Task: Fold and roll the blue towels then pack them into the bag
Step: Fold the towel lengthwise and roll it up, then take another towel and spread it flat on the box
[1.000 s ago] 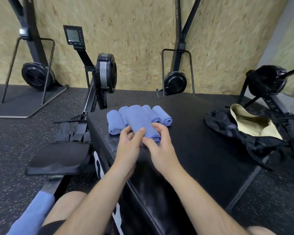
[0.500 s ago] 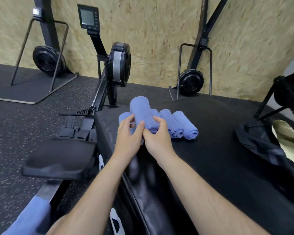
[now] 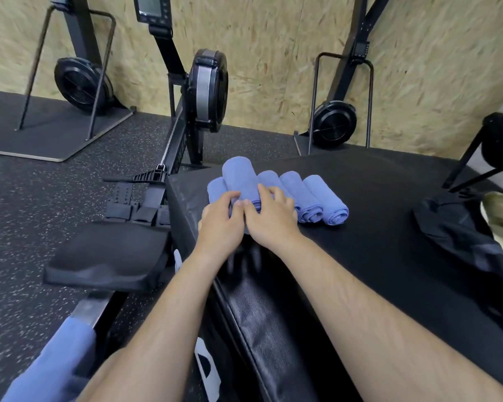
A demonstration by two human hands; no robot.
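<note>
Several rolled blue towels (image 3: pixel 311 195) lie side by side on a black padded box (image 3: pixel 375 227) near its far left corner. One rolled towel (image 3: pixel 240 178) sits on top of the row. My left hand (image 3: pixel 219 224) and my right hand (image 3: pixel 269 219) are side by side at its near end, fingers curled onto the roll and gripping it. The black bag (image 3: pixel 459 236) with a pale lining lies open at the right edge of the box, partly cut off by the frame.
A rowing machine with a black seat (image 3: pixel 108 256) and flywheel (image 3: pixel 208 88) stands left of the box. Two more machines lean against the chipboard wall behind. A blue cloth (image 3: pixel 55 369) lies at the lower left. Speckled rubber floor surrounds the box.
The view has swung left, sliding the bag toward the right edge. Both hands stay on the top towel roll, which now lies lower on the row.
</note>
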